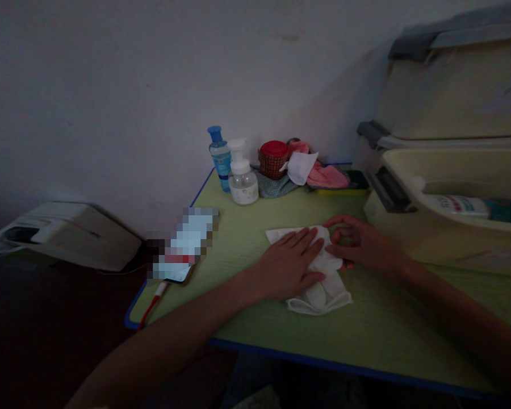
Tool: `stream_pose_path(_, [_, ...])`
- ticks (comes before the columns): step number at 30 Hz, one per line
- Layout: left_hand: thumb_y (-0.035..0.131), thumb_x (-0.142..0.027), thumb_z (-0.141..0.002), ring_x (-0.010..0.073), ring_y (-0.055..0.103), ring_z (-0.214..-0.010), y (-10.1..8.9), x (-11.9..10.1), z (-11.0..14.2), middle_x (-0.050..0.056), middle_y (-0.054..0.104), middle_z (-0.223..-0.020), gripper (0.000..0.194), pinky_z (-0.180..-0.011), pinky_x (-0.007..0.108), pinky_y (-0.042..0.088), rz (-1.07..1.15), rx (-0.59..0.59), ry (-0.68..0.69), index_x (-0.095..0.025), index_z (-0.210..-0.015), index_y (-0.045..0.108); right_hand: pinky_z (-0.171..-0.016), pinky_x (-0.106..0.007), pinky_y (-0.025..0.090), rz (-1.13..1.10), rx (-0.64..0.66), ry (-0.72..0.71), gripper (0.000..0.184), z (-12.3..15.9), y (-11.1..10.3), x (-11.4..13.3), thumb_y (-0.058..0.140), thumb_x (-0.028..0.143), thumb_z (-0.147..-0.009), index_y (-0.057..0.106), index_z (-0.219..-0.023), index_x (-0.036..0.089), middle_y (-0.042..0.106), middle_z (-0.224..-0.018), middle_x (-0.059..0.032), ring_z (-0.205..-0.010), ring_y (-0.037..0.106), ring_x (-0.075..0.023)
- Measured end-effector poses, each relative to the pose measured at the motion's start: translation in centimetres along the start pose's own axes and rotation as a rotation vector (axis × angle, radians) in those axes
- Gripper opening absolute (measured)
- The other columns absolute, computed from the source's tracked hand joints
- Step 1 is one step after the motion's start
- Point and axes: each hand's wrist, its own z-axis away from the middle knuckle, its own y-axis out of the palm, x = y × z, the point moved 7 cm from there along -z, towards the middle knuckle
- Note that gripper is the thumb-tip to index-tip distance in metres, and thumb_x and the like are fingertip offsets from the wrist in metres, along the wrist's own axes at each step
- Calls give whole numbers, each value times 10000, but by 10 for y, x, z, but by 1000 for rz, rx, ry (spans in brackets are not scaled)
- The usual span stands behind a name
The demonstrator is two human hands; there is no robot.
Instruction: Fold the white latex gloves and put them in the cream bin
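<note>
A thin white cloth (321, 298), soft and creased like a wipe, lies on the green table in front of me. My left hand (289, 264) rests flat on top of it, palm down, fingers stretched out and pointing up and to the right. At the cloth's right edge is my right hand (352, 243), its fingers curled and thumb drawn in, pinching the edge of the cloth. Part of the cloth is hidden beneath my left hand.
A phone (186, 241) with a red cable lies left. Behind stand a blue bottle (220, 162), a pump bottle (244, 184), a red-lidded container (273, 159) and pink cloth (327, 176). An open cream storage box (443, 244) fills the right. The table's blue edge (298, 359) runs nearest me.
</note>
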Motion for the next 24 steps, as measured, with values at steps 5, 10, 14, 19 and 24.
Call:
stream_pose_path(5, [297,-474,-928,248,205,-1391,1,0,0,170,252,-1488,617,-1129,357,180,-8,-18,0,-69,-1393,290,-350,-205,406,-51,26,-58,540,-1,7,3,742,413,-534,443,-928,195,508,-594,96,-370,497,-61])
stream_pose_path(10, [310,-478,-924,263,207,-1389,1,1,-1,179,259,-1483,605,-1129,365,181,4,-12,5,-74,-1374,330,-360,-206,405,-59,62,-117,518,-2,12,6,735,448,-574,453,-922,188,531,-584,80,-381,504,-70])
stream_pose_path(14, [326,-471,-921,274,206,-1387,1,1,-2,176,244,-1489,635,-1132,364,174,23,6,-6,-45,-1391,294,-395,-212,412,-54,79,-171,391,-3,15,8,642,447,-681,461,-906,184,554,-579,53,-413,503,-74])
stream_pose_path(19, [319,-478,-921,268,183,-1394,1,1,-2,180,216,-1495,641,-1135,357,159,17,16,-5,-25,-1373,325,-452,-198,413,5,64,-237,312,-3,14,9,663,335,-644,485,-849,181,543,-626,40,-519,505,-73])
stream_pose_path(24, [332,-486,-917,252,186,-1395,-1,1,-2,188,242,-1483,657,-1129,363,182,30,8,-17,-26,-1386,297,-565,-229,448,91,56,-292,249,-1,15,13,658,300,-646,487,-783,182,549,-679,17,-624,537,-94])
